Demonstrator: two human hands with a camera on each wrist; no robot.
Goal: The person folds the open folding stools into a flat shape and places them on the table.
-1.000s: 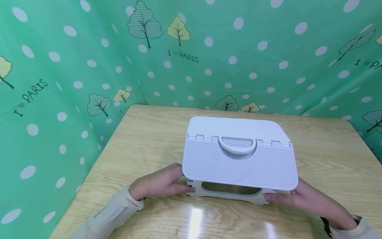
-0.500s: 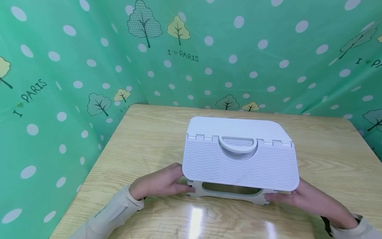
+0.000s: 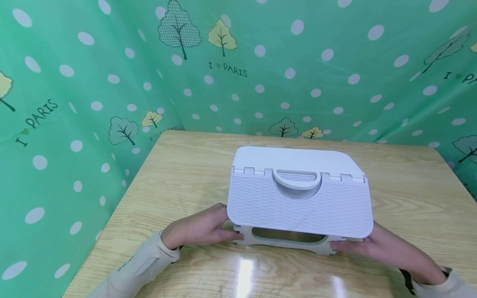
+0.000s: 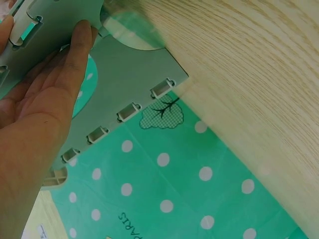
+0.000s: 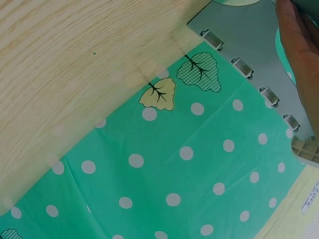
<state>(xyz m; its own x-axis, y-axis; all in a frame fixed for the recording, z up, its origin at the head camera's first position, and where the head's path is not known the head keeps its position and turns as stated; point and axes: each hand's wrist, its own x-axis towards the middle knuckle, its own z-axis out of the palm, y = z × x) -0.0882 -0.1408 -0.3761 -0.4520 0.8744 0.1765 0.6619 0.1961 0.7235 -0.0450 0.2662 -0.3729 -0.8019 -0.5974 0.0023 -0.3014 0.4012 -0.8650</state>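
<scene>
A white folding step stool (image 3: pixel 268 207) stands right of the table's middle, its textured two-part top bent along the hinge line. An arched carry handle (image 3: pixel 297 186) lies in the recess at the hinge. Beneath the near edge shows the front leg panel (image 3: pixel 285 243) with a long oval opening. At its left end my left hand (image 3: pixel 203 227) holds the panel, thumb in front, fingers reaching behind. My right hand (image 3: pixel 387 248) grips the right end likewise; the top partly hides its fingers. The left wrist view shows a grey panel (image 4: pixel 129 74) with several slots beside the fingers.
The stool is on a wood-grain table (image 3: pixel 179 174). Green dotted cloth (image 3: pixel 238 41) printed with trees hangs behind and along the left side. A bright light reflection lies on the table near the front.
</scene>
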